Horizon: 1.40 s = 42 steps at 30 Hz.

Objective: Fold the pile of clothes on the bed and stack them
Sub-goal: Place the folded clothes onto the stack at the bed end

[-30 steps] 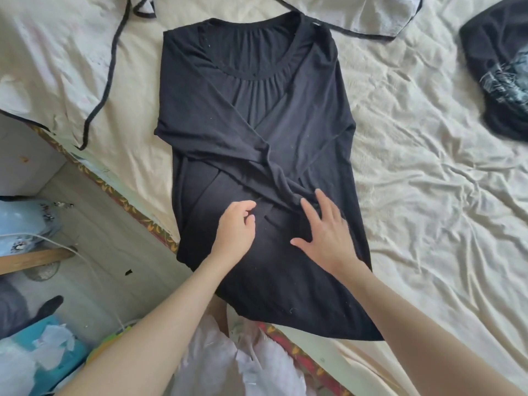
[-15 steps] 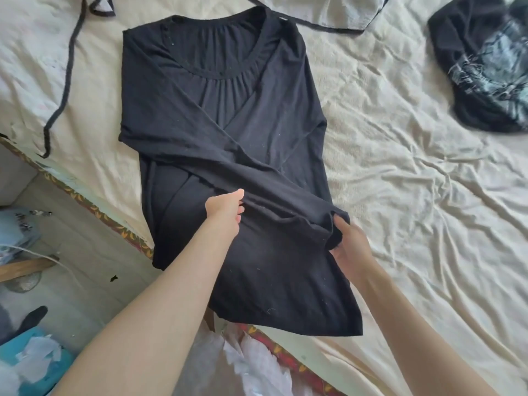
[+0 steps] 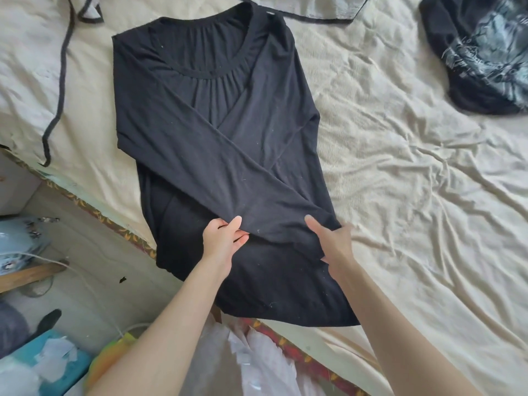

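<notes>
Cream bed (image 3: 400, 195), one black top (image 3: 205, 132) — two hands (image 3: 224, 238) (image 3: 333, 241) pinching sleeve (image 3: 274, 224)

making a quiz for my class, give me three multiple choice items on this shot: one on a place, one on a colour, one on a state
1. Where does the printed dark garment lie?
A. upper right of the bed
B. on the floor
C. under the top

2. What colour is the top being folded?
A. white
B. black
C. red

3. What are the hands doing?
A. both resting flat on the sheet
B. both holding the sleeve
C. both hanging idle

Answers: 1 A, it sits on the sheet at the far right corner. 2 B, the fabric is plainly black. 3 B, left hand and right hand grip the sleeve folded across the body.
</notes>
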Motion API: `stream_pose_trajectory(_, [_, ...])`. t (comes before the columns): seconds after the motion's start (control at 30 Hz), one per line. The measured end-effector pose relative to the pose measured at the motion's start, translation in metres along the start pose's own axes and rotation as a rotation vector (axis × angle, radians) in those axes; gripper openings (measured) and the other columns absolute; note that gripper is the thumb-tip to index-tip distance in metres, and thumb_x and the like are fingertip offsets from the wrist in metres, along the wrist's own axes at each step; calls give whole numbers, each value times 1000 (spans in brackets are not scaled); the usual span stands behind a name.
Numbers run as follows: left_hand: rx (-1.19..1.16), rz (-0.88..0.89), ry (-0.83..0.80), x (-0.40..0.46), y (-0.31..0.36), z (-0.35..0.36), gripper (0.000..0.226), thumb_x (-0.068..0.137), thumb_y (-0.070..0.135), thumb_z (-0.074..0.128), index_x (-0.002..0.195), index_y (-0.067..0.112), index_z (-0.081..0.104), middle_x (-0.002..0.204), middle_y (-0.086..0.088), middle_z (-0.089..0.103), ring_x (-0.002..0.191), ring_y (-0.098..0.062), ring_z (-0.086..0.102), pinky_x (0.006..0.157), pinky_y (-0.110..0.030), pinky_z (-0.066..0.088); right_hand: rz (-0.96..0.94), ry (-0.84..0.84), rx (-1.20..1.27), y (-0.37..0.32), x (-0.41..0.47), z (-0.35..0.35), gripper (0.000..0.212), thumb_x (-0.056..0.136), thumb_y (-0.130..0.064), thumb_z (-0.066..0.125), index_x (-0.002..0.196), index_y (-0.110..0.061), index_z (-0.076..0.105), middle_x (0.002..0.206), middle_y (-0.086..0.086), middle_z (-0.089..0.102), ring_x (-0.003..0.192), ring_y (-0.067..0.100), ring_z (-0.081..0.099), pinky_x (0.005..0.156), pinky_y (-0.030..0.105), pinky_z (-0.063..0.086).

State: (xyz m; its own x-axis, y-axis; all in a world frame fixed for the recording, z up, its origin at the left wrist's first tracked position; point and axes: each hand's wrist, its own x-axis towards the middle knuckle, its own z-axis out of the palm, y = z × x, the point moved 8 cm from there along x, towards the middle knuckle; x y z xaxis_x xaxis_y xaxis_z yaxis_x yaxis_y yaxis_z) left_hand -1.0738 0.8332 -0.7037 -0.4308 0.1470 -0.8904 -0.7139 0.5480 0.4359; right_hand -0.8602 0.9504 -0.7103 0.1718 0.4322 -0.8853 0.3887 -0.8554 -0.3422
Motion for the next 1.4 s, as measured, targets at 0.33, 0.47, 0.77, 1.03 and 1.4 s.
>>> stream_pose_trajectory(0.33, [187,33,-97,-7,-14,1,19,91,10,59,107,-1,54,105,-16,66,89,-21,68,78,-28,55,6,99,235,32,-6,-44,21,94,-8,54,113,-6,62,103,7,66,94,24,64,80,35,54])
stream_pose_trajectory(0.47, [151,-37,-159,-7,-20,1,23,94,15,56,112,0,55,106,-14,66,96,-21,67,84,-33,55,21,60,151,41,-3,-43,25,95,-24,57,113,-8,52,104,8,56,93,24,59,76,33,52])
stream_pose_trajectory(0.77, [322,138,-78,0,0,-49,4,92,18,58,92,20,62,94,-7,70,86,-18,68,74,-29,56,-174,304,-259,29,-6,-62,16,95,-23,48,102,-9,48,80,9,64,71,25,64,75,42,53])
stream_pose_trajectory(1.03, [466,337,284,39,48,-147,39,94,19,57,130,10,45,127,-8,51,109,-21,51,86,-29,42,-446,419,-597,-16,-8,-48,45,94,-31,52,128,-3,46,126,14,50,117,32,48,99,49,39])
stream_pose_trajectory(1.4, [591,66,14,60,-22,-158,53,93,38,55,135,8,46,137,-9,51,124,-29,48,98,-40,41,-229,40,-479,1,26,-48,24,88,-36,62,83,-13,56,79,1,59,72,18,57,66,33,47])
